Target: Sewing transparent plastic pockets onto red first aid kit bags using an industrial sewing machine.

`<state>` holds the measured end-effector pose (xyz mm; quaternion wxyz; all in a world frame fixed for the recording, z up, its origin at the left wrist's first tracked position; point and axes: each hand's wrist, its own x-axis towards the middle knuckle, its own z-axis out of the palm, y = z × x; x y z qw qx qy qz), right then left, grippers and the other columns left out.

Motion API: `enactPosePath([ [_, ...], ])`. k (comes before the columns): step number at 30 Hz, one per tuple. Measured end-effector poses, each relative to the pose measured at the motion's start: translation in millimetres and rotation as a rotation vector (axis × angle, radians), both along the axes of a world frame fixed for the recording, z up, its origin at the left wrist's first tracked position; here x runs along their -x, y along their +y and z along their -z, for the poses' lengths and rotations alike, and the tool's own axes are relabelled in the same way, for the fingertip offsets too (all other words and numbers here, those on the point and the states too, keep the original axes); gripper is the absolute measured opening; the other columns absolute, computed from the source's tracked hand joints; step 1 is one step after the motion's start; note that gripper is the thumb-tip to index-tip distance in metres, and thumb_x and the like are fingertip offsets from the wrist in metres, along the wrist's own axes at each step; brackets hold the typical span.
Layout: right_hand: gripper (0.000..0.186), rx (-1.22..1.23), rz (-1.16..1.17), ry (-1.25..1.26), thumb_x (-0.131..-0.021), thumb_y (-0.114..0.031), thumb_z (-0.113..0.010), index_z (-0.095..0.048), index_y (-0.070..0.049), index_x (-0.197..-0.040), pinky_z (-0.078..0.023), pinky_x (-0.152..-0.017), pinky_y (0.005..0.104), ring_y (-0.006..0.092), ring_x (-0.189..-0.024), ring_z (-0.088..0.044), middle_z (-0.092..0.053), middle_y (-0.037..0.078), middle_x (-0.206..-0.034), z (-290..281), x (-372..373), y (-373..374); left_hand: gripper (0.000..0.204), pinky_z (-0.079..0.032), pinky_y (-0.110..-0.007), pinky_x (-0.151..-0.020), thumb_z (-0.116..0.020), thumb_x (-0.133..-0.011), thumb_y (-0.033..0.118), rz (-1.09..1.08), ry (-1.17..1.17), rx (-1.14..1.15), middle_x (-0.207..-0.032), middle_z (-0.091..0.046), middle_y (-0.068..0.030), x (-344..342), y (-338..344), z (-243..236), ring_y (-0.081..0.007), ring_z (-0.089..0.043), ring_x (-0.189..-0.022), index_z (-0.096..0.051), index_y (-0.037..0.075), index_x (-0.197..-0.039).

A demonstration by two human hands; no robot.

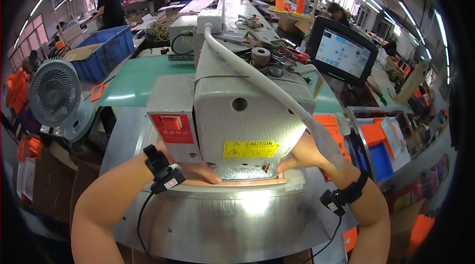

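The grey head of an industrial sewing machine (pixel 247 120) stands in front of me, its lower end lit and close over the work. Under it lies a flat piece with an orange-brown edge strip (pixel 247 183). My left hand (pixel 200 171) rests on the strip's left part, with a stretched finger or thumb on it and the others hidden behind the machine. At the right end, my right hand (pixel 299 157) reaches in with its thumb out beside the strip; its other fingers are hidden. Both hands look open. Each wrist wears a black strapped device with a cable.
A red switch box (pixel 172 128) hangs on the machine's left. A lit control screen (pixel 341 51) stands back right, and orange thread cones (pixel 280 2) behind. At left are a fan (pixel 57 93) and a blue crate (pixel 104 51). Orange pieces (pixel 373 135) fill trays at right.
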<state>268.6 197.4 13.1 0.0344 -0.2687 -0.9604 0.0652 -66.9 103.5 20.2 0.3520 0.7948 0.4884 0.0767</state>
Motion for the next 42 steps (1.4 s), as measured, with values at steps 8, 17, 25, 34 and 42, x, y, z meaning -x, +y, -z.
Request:
enactPosePath([
  [8,0.088,0.138,-0.096,0.030,-0.078,-0.051,-0.077,-0.044,-0.010,-0.148,-0.029,-0.118,0.0444,0.0380,-0.142,-0.036,-0.041,0.021,-0.152,-14.8,6.8,4.3,0.065,-0.053,-0.037,-0.078,-0.089,-0.068,0.045,-0.006,0.063,0.038,-0.099,-0.070,-0.0105,-8.7,4.6,-6.0,-0.0248,-0.066,-0.090,-0.066,0.006,-0.114],
  [17,0.085,0.233,0.186,0.033,-0.092,-0.044,-0.065,-0.027,0.001,-0.153,-0.017,-0.113,0.0718,0.0338,-0.148,-0.028,-0.022,0.019,-0.162,18.0,-22.8,-106.4,0.114,-0.014,-0.065,-0.117,-0.052,-0.082,0.080,0.212,0.311,-0.295,-0.157,-0.017,-0.0367,-25.5,-82.6,29.7,-0.0491,-0.013,-0.149,-0.025,-0.005,-0.152],
  [25,0.072,0.018,0.314,0.211,-0.085,-0.033,-0.069,-0.041,0.002,-0.142,-0.024,-0.112,0.0674,0.0337,-0.131,-0.045,-0.045,0.019,-0.139,30.0,-18.3,-132.3,0.067,-0.047,-0.057,-0.086,-0.074,-0.079,0.040,-0.558,0.474,-0.452,-0.118,-0.057,-0.0218,1.6,-114.9,5.3,-0.0424,-0.058,-0.108,-0.055,-0.001,-0.129],
  [34,0.058,0.049,0.323,0.300,-0.080,-0.024,-0.073,-0.053,0.001,-0.128,-0.045,-0.079,0.0506,0.0331,-0.096,-0.060,-0.060,0.016,-0.098,23.0,-8.6,-134.0,0.026,-0.051,-0.045,-0.070,-0.058,-0.083,0.009,-0.706,0.158,-0.584,-0.088,-0.060,-0.0248,23.5,-122.7,28.9,-0.0422,-0.063,-0.079,-0.061,-0.004,-0.105],
  [42,0.053,0.171,0.271,0.252,-0.083,-0.019,-0.073,-0.053,0.003,-0.128,-0.050,-0.066,0.0439,0.0345,-0.075,-0.065,-0.063,0.017,-0.083,23.2,10.7,-121.7,0.041,-0.051,-0.029,-0.074,-0.047,-0.088,0.002,-0.839,-0.534,-0.136,-0.104,-0.067,-0.0094,31.4,-144.7,19.3,-0.0108,-0.062,-0.086,-0.058,-0.004,-0.127],
])
